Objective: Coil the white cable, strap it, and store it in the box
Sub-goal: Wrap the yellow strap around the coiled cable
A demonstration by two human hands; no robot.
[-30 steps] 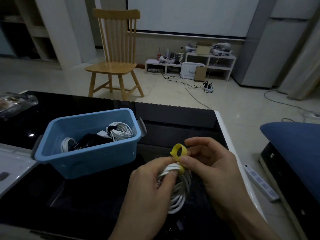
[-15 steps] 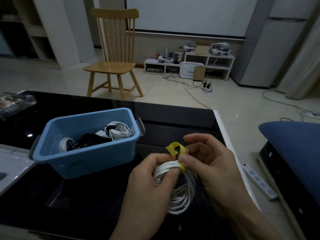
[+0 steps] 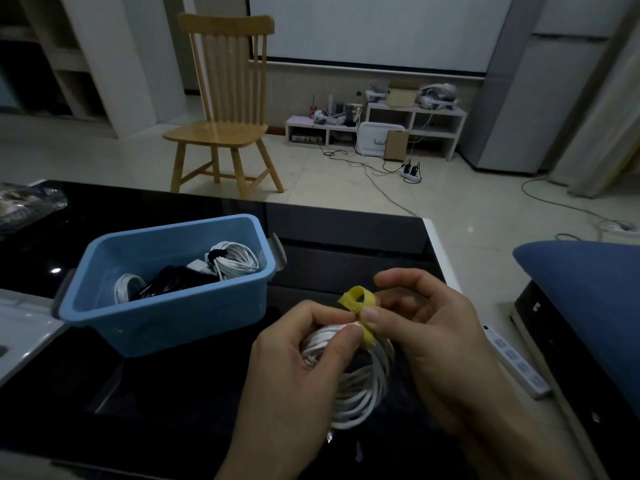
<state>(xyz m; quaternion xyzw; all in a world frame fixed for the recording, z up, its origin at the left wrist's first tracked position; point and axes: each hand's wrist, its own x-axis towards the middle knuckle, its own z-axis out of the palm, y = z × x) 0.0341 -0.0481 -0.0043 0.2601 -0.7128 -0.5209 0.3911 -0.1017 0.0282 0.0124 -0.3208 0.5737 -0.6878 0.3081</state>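
Note:
A coiled white cable (image 3: 360, 386) hangs between my hands over the black table. My left hand (image 3: 298, 368) pinches the top of the coil. A yellow strap (image 3: 360, 306) wraps the coil's top, its free end curled into a loop above; my right hand (image 3: 433, 337) presses it with the thumb. The blue box (image 3: 166, 320) stands to the left, holding a strapped white cable bundle (image 3: 235, 259), a black cable and another white coil.
The black glass table (image 3: 346, 237) ends at a white edge on the right. A white power strip (image 3: 516, 362) lies on the floor beside a blue cushion (image 3: 588, 289). A wooden chair (image 3: 225, 109) stands beyond the table. A plastic bag (image 3: 27, 202) rests far left.
The coil has opened from a flattened bundle into a rounder ring and hangs lower. The yellow strap's loop has tilted slightly right. Both hands stay on the coil.

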